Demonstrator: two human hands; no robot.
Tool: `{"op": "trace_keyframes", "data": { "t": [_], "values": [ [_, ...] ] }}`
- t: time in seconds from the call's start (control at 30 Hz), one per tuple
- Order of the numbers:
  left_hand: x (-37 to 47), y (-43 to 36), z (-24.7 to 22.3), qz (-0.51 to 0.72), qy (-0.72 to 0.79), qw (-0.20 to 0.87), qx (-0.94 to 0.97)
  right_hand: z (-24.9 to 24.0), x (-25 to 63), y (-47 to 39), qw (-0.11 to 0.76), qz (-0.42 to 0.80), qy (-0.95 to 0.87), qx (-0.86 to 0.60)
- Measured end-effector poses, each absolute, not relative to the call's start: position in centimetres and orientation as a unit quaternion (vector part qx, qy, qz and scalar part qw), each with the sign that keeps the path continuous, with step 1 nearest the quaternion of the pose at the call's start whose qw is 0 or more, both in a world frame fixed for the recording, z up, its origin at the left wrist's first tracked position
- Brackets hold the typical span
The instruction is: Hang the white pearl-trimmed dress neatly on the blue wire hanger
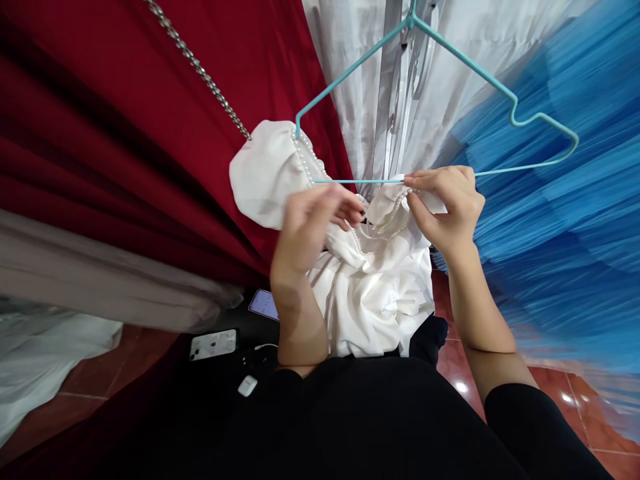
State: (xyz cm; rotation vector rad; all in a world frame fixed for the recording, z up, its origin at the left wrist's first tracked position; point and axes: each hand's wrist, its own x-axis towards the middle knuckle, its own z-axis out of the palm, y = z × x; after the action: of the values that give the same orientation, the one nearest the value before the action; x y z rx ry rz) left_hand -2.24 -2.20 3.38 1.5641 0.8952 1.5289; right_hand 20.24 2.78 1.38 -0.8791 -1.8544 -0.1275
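Black shirt (380,420) nearest; dress (380,293) bunched just beyond, one sleeve (263,177) at hanger (360,181); looks light, soft, likely slippery; pearls (359,243) probably fragile, so hold plain cloth; right hand (445,207) pinches dress against hanger; left hand (315,217) blurred, can't tell its grip; blue tulle (565,233) crowds hanger's bare end.

Turquoise wire clothes hanger (365,181): one. White pearl-edged fabric garment (377,300): one. Bare left hand (323,217): one; bare right hand (447,207): one (two together). Rectangular smartphones (213,345): two. Small white rounded case (247,385): one.
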Motion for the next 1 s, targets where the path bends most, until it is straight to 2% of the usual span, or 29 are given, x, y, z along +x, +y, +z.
{"op": "trace_keyframes", "data": {
  "t": [0.03, 0.07, 0.2, 0.33, 0.43, 0.53, 0.63, 0.8, 1.0],
  "values": [
    [-1.6, -1.8, 2.3, 0.554, 0.377, 0.44, 0.598, 1.3, 20.2, 2.8, 0.518, -0.051, -0.772, -0.365],
    [-0.9, -1.2, 1.4, 0.56, 0.383, 0.467, 0.567, 1.3, 20.3, 2.7, 0.518, -0.052, -0.772, -0.364],
    [1.5, 1.2, -0.4, 0.696, 0.263, 0.51, 0.431, 1.5, 20.3, 2.7, 0.515, -0.058, -0.776, -0.359],
    [3.0, 1.4, 0.0, 0.743, 0.246, 0.48, 0.396, 1.6, 20.2, 2.6, 0.538, -0.064, -0.78, -0.313],
    [3.3, 0.7, 0.6, 0.76, 0.241, 0.46, 0.391, 1.0, 20.6, 2.4, 0.578, -0.112, -0.752, -0.297],
    [3.0, 0.4, 1.1, 0.766, 0.231, 0.457, 0.389, -0.1, 22.5, 2.6, 0.653, -0.188, -0.638, -0.364],
    [2.6, 0.3, 1.4, 0.766, 0.229, 0.453, 0.394, -0.5, 26.2, 3.8, 0.704, -0.158, -0.538, -0.436],
    [2.7, 0.2, 1.1, 0.773, 0.227, 0.437, 0.4, 2.7, 31.8, 6.4, 0.749, -0.09, -0.512, -0.411],
    [3.0, -0.2, 0.9, 0.784, 0.21, 0.423, 0.404, 8.4, 31.6, 7.0, 0.688, -0.034, -0.564, -0.456]
  ]
}}
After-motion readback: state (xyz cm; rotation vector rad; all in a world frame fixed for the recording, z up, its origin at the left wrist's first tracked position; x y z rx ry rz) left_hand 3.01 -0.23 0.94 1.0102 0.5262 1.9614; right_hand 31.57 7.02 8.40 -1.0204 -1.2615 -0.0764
